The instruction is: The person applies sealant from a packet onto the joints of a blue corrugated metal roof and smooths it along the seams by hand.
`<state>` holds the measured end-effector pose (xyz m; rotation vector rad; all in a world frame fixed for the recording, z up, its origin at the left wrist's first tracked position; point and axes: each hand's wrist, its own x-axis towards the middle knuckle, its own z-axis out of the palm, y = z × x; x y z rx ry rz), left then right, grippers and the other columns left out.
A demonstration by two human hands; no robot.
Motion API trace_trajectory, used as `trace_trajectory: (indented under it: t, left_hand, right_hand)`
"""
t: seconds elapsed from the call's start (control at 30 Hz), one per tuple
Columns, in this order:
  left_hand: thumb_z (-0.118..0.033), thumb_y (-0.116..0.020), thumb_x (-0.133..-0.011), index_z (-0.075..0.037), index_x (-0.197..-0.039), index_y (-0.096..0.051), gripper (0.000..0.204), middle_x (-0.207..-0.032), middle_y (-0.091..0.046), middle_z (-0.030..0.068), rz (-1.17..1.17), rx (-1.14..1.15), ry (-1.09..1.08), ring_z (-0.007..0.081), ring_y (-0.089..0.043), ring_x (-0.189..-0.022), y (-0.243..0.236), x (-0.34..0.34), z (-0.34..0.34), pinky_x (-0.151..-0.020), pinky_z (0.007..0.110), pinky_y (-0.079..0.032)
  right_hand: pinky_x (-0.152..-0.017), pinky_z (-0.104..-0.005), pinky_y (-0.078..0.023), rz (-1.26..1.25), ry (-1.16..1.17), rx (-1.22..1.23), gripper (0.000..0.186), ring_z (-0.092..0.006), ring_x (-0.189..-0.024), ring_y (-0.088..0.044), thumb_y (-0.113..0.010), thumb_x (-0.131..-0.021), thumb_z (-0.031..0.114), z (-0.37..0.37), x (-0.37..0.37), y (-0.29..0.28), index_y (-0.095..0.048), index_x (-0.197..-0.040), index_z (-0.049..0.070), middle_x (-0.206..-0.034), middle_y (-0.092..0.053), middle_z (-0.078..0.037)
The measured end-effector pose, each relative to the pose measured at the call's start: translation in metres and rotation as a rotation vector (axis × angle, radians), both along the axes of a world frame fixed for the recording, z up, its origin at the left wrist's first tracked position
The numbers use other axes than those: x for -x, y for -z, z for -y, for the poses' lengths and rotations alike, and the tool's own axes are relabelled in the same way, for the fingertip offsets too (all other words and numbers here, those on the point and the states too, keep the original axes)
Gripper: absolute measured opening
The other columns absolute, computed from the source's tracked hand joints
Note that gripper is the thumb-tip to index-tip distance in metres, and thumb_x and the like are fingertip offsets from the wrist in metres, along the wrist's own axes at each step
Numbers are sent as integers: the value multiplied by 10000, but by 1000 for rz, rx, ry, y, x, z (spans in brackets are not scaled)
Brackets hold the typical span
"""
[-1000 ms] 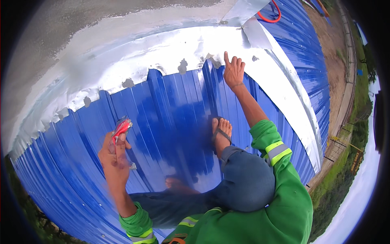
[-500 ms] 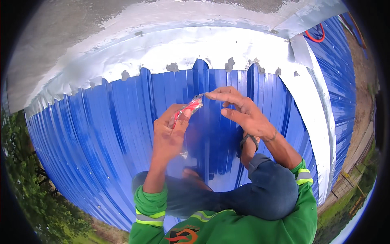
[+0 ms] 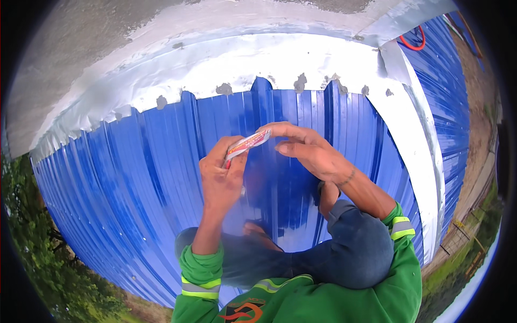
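Likely light and pliable, packet [image 3: 249, 145] best gripped by ends; pinched in left hand [image 3: 222, 169], right hand [image 3: 318, 155] parted at tip.

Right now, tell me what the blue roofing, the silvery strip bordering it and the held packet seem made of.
Blue roofing: probably painted metal, glossy, given its crisp ribs and reflections.
Silvery strip: likely thin metal or foil, shiny, judging by its glare and crinkled left edge.
Packet: perhaps plastic or foil, printed, faintly shiny; its thin, creased look fits either.
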<state>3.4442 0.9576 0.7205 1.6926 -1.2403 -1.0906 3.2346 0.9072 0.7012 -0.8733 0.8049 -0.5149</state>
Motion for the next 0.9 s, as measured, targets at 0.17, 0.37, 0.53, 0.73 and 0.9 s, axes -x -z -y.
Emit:
trace_trajectory:
  t: [0.17,0.37,0.53,0.73,0.9]
  left_hand:
    - [-161,-630,-980,-10,-1024,-685,166,-730,-575,-16,149,43,52,48,-457,-639,9,4,1,-549,243,-369]
    - [-155,-624,-988,-19,-1016,-693,156,-670,-512,-36,276,28,-48,37,-397,-594,6,-12,6,-513,245,-311]
    - [-178,-626,-1001,-11,-997,-692,180,-674,-445,-89,63,45,-113,4,-341,-606,-8,-24,-1,-520,211,-230]
    - [-189,-643,-993,-12,-985,-689,183,-671,-452,-80,133,-41,-137,7,-350,-601,-15,-16,-8,-517,210,-236]
    - [-209,-656,-987,-13,-976,-695,200,-668,-463,-72,130,-31,-149,17,-356,-598,-15,-19,-11,-517,217,-248]
  right_hand:
    - [-1083,-348,-363,30,45,-86,393,-202,-1271,-483,-573,-907,34,-1,-2,4,-623,-1297,31,-1315,-579,-75]
    - [-1069,-343,-361,-56,201,-8,414,-196,-1237,-498,-567,-874,55,6,61,46,-626,-1283,21,-1296,-598,-86]
    - [-1046,-425,-399,-938,382,514,556,-303,-1146,-534,-517,-804,26,51,139,149,-583,-1355,52,-1192,-610,-165]
    - [-1030,-470,-379,-1231,302,780,683,-372,-1118,-496,-529,-799,35,78,169,219,-477,-1474,126,-1179,-559,-180]
    - [-972,-479,-369,-1455,217,833,775,-372,-1091,-480,-561,-799,66,72,159,220,-365,-1543,163,-1179,-534,-180]
